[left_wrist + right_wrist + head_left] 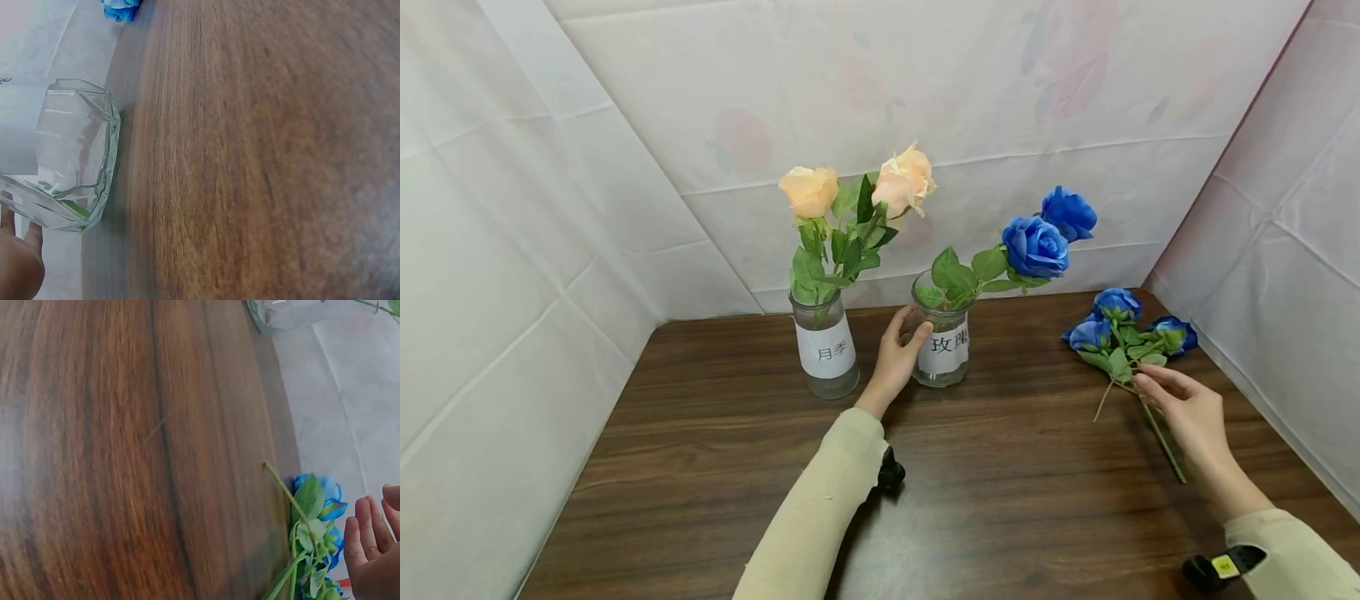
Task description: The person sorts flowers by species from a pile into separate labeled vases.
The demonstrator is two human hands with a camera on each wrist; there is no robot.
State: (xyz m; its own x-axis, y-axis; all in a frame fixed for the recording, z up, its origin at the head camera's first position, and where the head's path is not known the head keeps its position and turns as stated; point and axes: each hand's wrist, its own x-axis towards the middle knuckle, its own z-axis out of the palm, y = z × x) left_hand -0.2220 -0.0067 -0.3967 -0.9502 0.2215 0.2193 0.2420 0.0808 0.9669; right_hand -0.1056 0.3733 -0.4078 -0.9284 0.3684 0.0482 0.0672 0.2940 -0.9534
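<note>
My left hand [898,358] holds the side of a glass vase [942,375], thumb in front and fingers behind. Two blue roses [1036,247] lean out of this vase to the right, over its white label with black characters. In the left wrist view, the glass vase [78,144] shows its faceted base close to the table, with part of the left hand [19,262] beside it. Over on the right, several blue roses [1120,342] lie on the table. My right hand [1191,417] hovers at their stems; in the right wrist view its fingers [369,531] are extended, apart from the stems.
Left of my left hand stands another labelled glass vase [826,350] with two peach roses [904,182]. A brown wood-grain table [1000,483] carries everything. White patterned cloth [647,167] hangs behind it and along both sides.
</note>
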